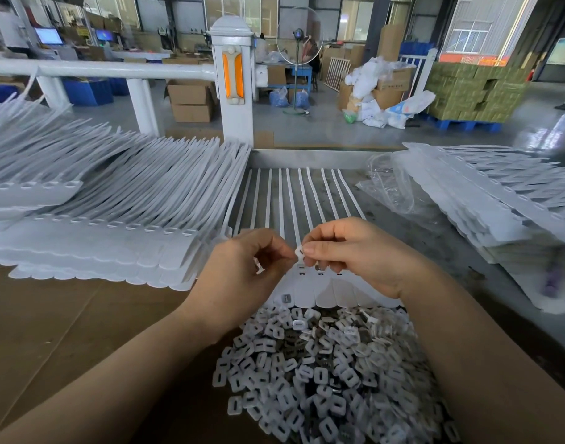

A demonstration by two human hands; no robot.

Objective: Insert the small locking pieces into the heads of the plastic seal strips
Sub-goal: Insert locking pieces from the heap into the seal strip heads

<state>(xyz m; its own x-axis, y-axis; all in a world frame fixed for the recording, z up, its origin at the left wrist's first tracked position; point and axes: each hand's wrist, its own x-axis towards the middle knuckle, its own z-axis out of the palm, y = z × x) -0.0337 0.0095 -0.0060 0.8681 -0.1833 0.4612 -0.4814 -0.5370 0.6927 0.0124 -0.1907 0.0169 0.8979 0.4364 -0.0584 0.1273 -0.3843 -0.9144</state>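
Observation:
A joined row of white seal strips (302, 193) lies in front of me, tails pointing away, heads (326, 290) nearest me. My right hand (354, 251) pinches a small white locking piece (299, 253) between thumb and forefinger, just above the heads. My left hand (239, 274) has its fingers curled, fingertips meeting the same piece from the left. A big heap of loose locking pieces (322, 373) lies between my forearms. One grey piece (286, 298) sits on a head at the left.
Stacks of seal strips (114, 200) fill the left of the bench, and another stack (486, 200) lies at the right beside a clear plastic bag (390, 187). Brown cardboard (66, 322) covers the near left. A white railing post (233, 81) stands behind.

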